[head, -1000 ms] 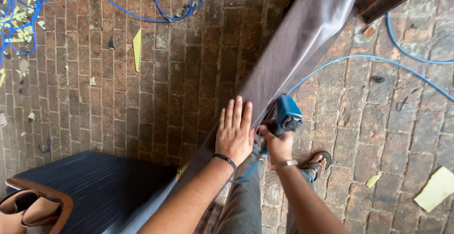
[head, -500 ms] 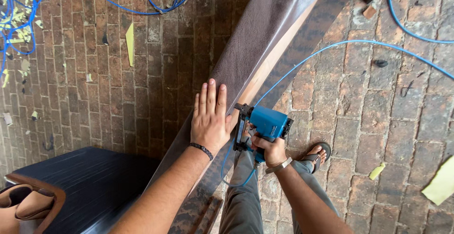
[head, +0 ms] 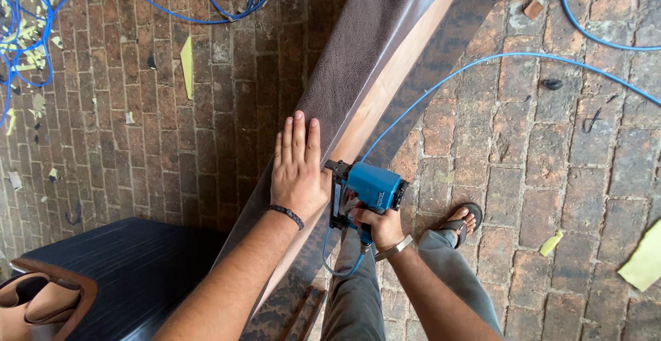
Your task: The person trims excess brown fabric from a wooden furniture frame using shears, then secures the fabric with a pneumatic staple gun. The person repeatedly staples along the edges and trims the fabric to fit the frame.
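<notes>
- We are looking down on a long padded beam (head: 375, 58), which is running diagonally from the lower centre of the frame to the upper right, its long axis climbing rightward.
- Dark brown leather-like fabric (head: 358, 72) is covering the beam's left face, while a bare strip of pale wood (head: 396, 79) is showing along its right edge.
- The left hand (head: 297, 169) is lying flat and open on the fabric at the centre of the frame, fingers together and pointing up along the beam, gripping nothing.
- The right hand (head: 377, 225) is clenching the handle of a blue staple gun (head: 365, 189) just right of the left hand, and the tool's dark nose is pointing left, pressing against the beam's edge beside the left thumb.
- A thin blue air hose (head: 482, 62) is looping below the gun's handle, and the same kind of hose is arching toward the right side of the frame.
- We are standing on worn brick paving (head: 537, 148), with a sandalled foot (head: 461, 218) showing at lower right of centre.
- More blue hose (head: 227, 3) is coiling across the upper left, among scattered yellow foam scraps (head: 31, 52).
- A dark upholstered panel (head: 131, 272) is lying at the lower left, a tan piece (head: 41, 300) resting at its corner.
</notes>
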